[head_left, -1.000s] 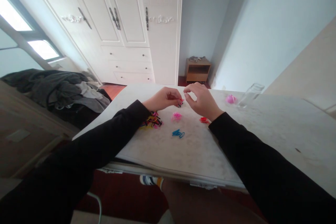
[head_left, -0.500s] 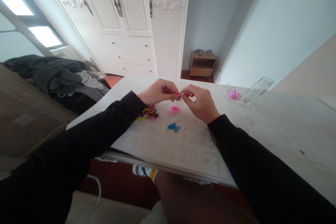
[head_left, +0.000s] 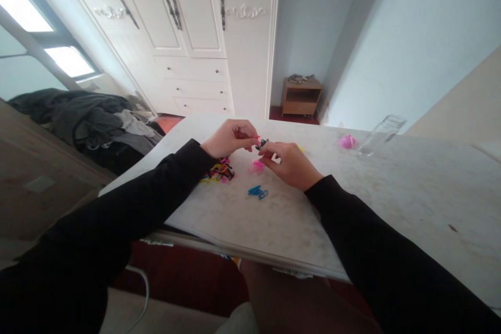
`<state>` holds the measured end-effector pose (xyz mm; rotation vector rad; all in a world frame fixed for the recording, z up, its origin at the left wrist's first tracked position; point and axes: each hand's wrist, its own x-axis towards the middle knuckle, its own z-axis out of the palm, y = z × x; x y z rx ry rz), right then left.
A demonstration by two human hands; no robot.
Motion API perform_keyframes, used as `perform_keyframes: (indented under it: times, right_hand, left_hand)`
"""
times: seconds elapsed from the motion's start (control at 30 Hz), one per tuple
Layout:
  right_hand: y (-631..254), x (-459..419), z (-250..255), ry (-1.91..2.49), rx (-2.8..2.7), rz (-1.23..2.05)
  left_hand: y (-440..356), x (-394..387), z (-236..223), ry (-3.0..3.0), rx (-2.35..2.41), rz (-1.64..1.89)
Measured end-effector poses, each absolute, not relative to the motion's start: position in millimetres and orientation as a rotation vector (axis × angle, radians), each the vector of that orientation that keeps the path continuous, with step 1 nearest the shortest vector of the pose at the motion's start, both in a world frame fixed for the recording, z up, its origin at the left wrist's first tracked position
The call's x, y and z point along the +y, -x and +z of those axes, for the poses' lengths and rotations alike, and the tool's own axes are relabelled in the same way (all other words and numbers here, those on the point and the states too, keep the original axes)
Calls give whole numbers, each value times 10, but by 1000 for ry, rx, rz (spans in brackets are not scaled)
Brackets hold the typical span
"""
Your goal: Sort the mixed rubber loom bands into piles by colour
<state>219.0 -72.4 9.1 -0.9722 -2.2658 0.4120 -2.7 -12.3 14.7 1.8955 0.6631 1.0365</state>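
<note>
Bands (head_left: 262,144), blk, betw. hands | our L hand (head_left: 229,138) pinches red bit (head_left: 257,138); R hand (head_left: 291,164) apart, grip unclear | risk: low R fingers scatter pink bands (head_left: 257,167)

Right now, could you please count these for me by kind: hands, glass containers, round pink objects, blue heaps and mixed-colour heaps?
Hands: 2 (left hand, right hand)
Glass container: 1
Round pink object: 1
Blue heap: 1
Mixed-colour heap: 1
Total: 6
</note>
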Motion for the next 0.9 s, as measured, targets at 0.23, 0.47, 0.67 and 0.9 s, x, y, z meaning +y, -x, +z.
perform_keyframes:
  times: [0.23, 0.47, 0.67, 0.9]
  right_hand:
    - [-2129, -746, 92, 1090, -2282, 382]
    - [-2177, -689, 78, 979, -2018, 357]
    - [-2164, -688, 66, 954, -1950, 380]
    - [-2179, -702, 101, 979, -1988, 371]
  left_hand:
    - [26, -123, 128, -1861, 692, 1013]
    - [29, -155, 152, -1855, 704, 1000]
    - [5, -200, 157, -1888, 649, 937]
    - [8, -242, 152, -1923, 649, 883]
